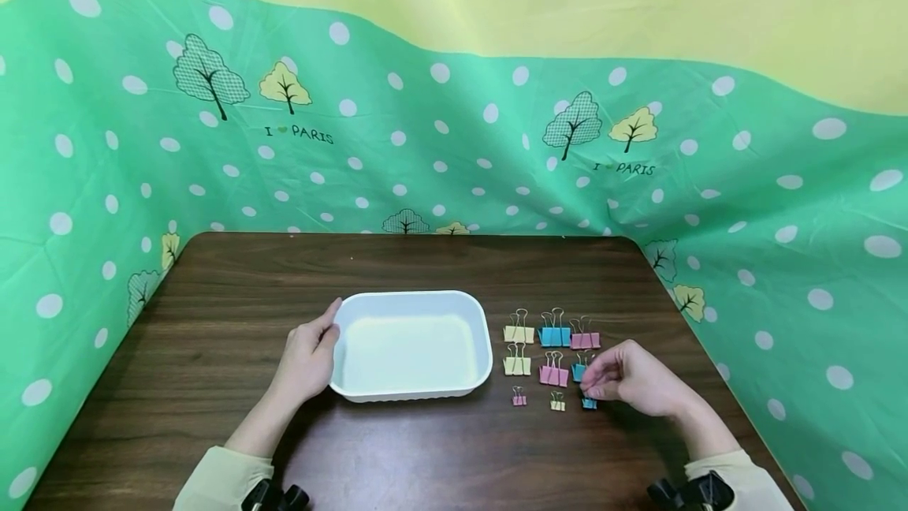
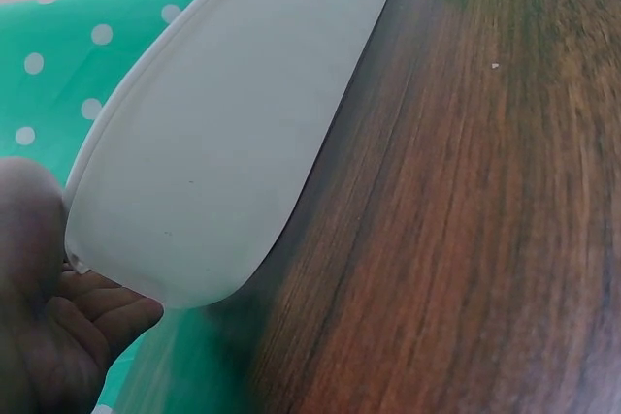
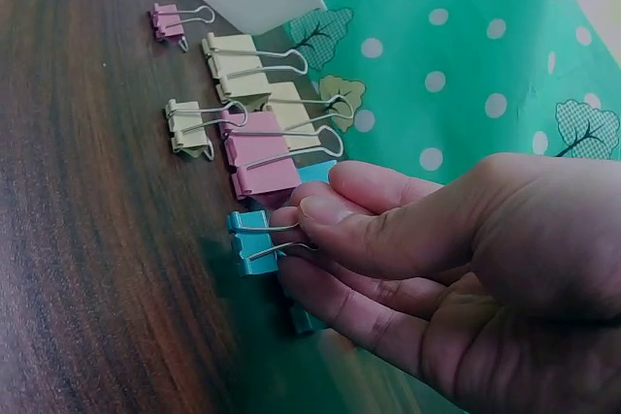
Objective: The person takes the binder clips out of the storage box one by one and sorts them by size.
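My left hand (image 1: 307, 357) grips the left end of a white plastic tray (image 1: 411, 397), thumb at its rim and fingers against its outer wall in the left wrist view. To the right, my right hand (image 1: 631, 378) pinches the wire handles of a small blue binder clip (image 3: 254, 242) between thumb and fingertips. Beside it are a small yellow binder clip (image 1: 557, 406) and a small pink binder clip (image 1: 520, 400). Behind stand a pink binder clip (image 1: 553, 375) and a blue binder clip (image 1: 578, 372), the latter partly hidden by my fingers.
More binder clips stand in rows right of the tray: two yellow ones, a large blue one (image 1: 555, 337) and a pink one (image 1: 585, 341). All are on a dark wooden table (image 1: 426, 460). A green dotted cloth (image 1: 440, 140) hangs behind and at both sides.
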The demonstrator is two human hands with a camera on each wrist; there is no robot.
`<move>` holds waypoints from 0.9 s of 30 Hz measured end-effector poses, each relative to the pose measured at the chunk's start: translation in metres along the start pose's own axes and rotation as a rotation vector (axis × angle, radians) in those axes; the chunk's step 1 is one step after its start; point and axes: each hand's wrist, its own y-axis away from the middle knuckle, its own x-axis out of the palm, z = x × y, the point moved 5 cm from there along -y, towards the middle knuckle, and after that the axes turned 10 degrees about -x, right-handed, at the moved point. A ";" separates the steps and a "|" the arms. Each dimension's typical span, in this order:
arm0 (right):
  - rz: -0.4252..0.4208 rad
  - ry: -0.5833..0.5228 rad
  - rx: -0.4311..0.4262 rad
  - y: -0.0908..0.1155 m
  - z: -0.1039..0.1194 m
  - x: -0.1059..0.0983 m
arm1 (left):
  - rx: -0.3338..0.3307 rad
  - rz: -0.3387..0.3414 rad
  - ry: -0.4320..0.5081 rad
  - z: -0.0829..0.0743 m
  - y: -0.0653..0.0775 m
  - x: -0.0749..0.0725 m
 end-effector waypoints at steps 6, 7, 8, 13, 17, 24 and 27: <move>0.012 -0.025 0.012 0.001 -0.004 0.003 | 0.013 -0.009 -0.012 0.002 -0.001 -0.001; 0.014 -0.028 0.007 0.001 -0.004 0.003 | 0.014 -0.007 -0.015 0.002 -0.001 0.000; 0.013 -0.031 0.009 0.001 -0.004 0.004 | 0.012 -0.005 -0.017 0.002 -0.001 0.000; 0.010 -0.038 0.000 0.001 -0.006 0.005 | -0.001 0.020 -0.017 0.004 -0.001 0.000; -0.001 -0.021 -0.019 0.001 -0.006 0.005 | -0.003 0.037 -0.015 0.005 -0.001 0.001; -0.147 0.020 -0.060 -0.008 0.007 -0.002 | -0.007 0.047 -0.008 0.004 -0.001 -0.001; -0.234 0.029 -0.108 -0.014 0.017 -0.002 | -0.015 0.054 0.000 0.002 -0.001 -0.004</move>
